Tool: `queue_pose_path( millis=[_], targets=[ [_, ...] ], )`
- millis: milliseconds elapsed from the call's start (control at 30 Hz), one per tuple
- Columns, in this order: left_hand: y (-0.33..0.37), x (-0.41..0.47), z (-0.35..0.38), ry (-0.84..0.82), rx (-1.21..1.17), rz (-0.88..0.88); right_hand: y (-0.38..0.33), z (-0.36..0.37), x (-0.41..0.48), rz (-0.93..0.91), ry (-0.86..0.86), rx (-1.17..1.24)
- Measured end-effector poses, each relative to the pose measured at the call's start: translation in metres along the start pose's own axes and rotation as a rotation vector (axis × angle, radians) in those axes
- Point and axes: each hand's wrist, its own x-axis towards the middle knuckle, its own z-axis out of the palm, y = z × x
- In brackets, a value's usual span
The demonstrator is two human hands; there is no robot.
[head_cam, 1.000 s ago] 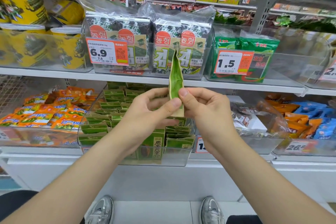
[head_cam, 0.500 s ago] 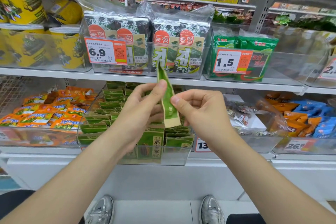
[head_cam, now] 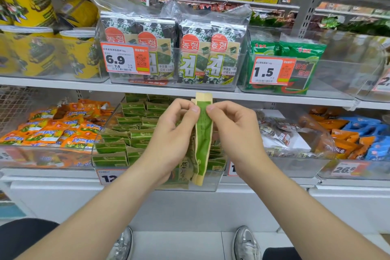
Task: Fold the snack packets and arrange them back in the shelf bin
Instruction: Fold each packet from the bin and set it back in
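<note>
Both hands pinched the long green-and-tan foil snack packet [head_cam: 203,133] upright.
Left hand [head_cam: 172,139] and right hand [head_cam: 234,131] gripped its upper part, just before the clear plastic shelf bin [head_cam: 213,183] of matching green packets.

One long green-and-tan snack packet [head_cam: 203,133]. Above the clear plastic shelf bin [head_cam: 213,183]: four black seaweed packs [head_cam: 191,57], two green seaweed packs [head_cam: 299,53].

Packet [head_cam: 203,139] turned upright, now hanging down (earlier poking upward, tilted).
</note>
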Motion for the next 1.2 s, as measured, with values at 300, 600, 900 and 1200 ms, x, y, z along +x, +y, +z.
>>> queue_pose_path(
  millis=[300,600,900,1200],
  targets=[
    [0.008,0.001,-0.005,-0.125,-0.254,-0.145,-0.005,-0.006,0.004,0.135,-0.083,0.216],
    [0.018,0.000,-0.009,-0.178,-0.340,-0.185,-0.005,-0.013,0.004,0.007,-0.108,0.111],
    [0.017,-0.003,-0.014,-0.296,-0.249,-0.153,0.007,-0.024,0.020,-0.320,-0.067,-0.375],
    [0.005,0.002,-0.017,-0.487,0.282,-0.118,0.009,-0.048,0.030,-0.627,0.170,-0.665]
  ],
)
